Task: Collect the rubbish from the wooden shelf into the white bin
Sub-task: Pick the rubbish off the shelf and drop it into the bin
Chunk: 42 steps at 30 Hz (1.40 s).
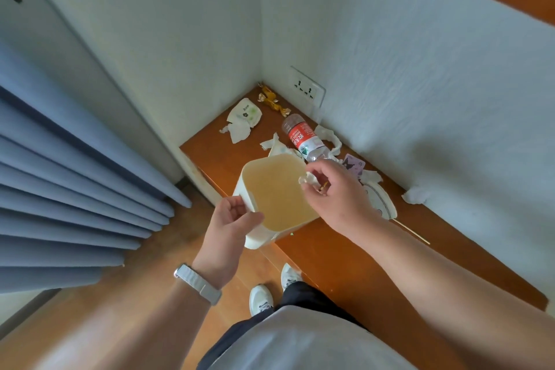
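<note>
We found a wooden shelf in the corner. On it lay a bottle on its side, gold wrappers, a white packet, crumpled tissues, a purple card and a thin stick.

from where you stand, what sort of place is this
Probably a corner of a lived-in room at home, perhaps a bedroom: a pleated blue curtain on the left, a wall socket in the white wall, and a low wooden shelf beside a wood floor.

Shelf near end bare, litter beyond.
</note>
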Motion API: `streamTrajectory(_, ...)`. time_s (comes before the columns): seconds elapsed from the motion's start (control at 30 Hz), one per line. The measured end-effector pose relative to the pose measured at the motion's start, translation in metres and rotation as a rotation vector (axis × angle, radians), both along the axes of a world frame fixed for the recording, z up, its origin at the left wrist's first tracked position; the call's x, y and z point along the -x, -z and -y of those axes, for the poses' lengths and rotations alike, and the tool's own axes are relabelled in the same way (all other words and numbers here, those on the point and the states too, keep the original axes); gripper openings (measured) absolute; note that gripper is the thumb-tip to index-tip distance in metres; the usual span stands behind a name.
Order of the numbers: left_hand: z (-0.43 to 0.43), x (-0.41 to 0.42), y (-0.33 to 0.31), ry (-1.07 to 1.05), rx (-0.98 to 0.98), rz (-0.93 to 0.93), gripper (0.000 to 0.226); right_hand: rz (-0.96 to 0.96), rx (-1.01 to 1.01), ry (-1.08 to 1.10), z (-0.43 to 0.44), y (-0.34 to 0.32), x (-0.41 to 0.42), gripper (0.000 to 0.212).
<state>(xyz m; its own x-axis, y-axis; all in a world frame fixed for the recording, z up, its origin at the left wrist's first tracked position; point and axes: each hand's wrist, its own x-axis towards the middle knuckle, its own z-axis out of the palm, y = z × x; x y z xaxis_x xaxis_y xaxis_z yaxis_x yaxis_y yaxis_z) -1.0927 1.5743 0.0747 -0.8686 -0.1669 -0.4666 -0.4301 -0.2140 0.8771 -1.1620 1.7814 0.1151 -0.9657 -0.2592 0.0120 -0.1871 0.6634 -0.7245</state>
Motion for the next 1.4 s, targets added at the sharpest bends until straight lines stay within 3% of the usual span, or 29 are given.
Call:
streamTrajectory(0.3, 0.001, 0.003, 0.0, 0.014, -0.021, 0.005, 0.047, -0.071, -0.092, -0.201, 0.005, 0.007, 0.006, 0.038)
streamTrajectory(0.47, 0.005, 0.009, 0.006, 0.03, -0.011, 0.026, 0.05, -0.12, -0.137, -0.054, -0.022, 0.021, 0.01, 0.035)
streamTrajectory(0.6, 0.011, 0.013, 0.01, 0.006, -0.001, 0.058, 0.053, -0.061, -0.361, 0.028, -0.054, 0.054, 0.021, 0.035)
streamTrajectory(0.83, 0.016, 0.026, 0.011, 0.011, 0.043, 0.069, 0.051, -0.021, -0.712, -0.131, -0.077, 0.117, 0.026, 0.046)
streamTrajectory(1.03, 0.012, 0.033, 0.009, -0.003, 0.029, 0.07, 0.053, -0.017, -0.765, -0.168, -0.076, 0.141, 0.037, 0.033)
streamTrajectory(1.2, 0.011, 0.037, 0.002, -0.038, 0.019, 0.065, 0.068, -0.049, -0.706, -0.135, -0.074, 0.143, 0.045, 0.015)
streamTrajectory(1.4, 0.013, 0.038, 0.0, -0.044, 0.015, 0.055, 0.053, 0.01, -0.608, -0.061, -0.071, 0.132, 0.047, 0.004)
